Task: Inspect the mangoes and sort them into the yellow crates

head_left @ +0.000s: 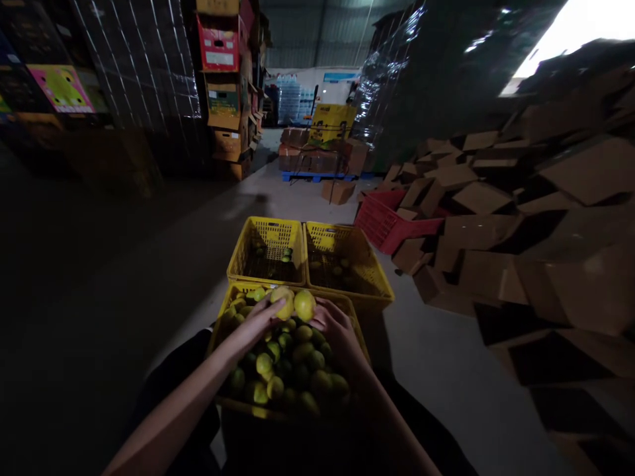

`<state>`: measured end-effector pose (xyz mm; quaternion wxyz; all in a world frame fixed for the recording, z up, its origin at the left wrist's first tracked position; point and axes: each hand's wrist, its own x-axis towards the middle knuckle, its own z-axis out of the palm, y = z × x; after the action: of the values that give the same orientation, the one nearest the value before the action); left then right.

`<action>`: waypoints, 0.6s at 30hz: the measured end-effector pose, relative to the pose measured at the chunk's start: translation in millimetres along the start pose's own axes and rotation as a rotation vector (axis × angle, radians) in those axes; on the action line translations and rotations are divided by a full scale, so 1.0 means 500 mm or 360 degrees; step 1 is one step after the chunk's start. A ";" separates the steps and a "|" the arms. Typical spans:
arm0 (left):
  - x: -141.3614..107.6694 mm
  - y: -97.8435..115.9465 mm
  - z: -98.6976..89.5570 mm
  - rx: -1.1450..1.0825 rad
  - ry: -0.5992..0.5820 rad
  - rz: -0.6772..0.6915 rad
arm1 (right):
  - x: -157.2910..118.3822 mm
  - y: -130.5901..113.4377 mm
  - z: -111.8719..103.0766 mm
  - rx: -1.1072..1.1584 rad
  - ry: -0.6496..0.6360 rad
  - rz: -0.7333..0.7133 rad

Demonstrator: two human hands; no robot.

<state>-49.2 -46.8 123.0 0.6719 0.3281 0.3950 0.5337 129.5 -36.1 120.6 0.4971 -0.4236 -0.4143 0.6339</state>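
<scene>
Yellow-green fruit (264,363) fills a yellow crate (216,330) close to my body. Above its far side, my left hand (265,316) is closed round a pale yellow fruit (282,301). Right beside it, my right hand (331,318) grips a brighter yellow fruit (304,305) by its right side. Beyond the full crate are two more yellow crates side by side. The left crate (238,254) has a few green fruits (286,255) inside, and the right crate (380,281) holds several dim fruits (338,270).
Flattened cardboard boxes (481,231) are heaped at the right, beside a red crate (380,221). Stacked cartons (227,99) stand at the back left. Farther back, a blue pallet (317,176) bears boxes and a yellow carton (331,124).
</scene>
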 end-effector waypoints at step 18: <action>0.021 -0.016 0.012 -0.0731 0.0235 -0.0367 | 0.019 0.007 0.041 -0.0270 -0.0075 -0.0119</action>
<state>-38.8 -38.3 117.0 0.7545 0.0801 0.3464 0.5516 107.6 -29.3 122.0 0.4728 -0.4333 -0.4938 0.5873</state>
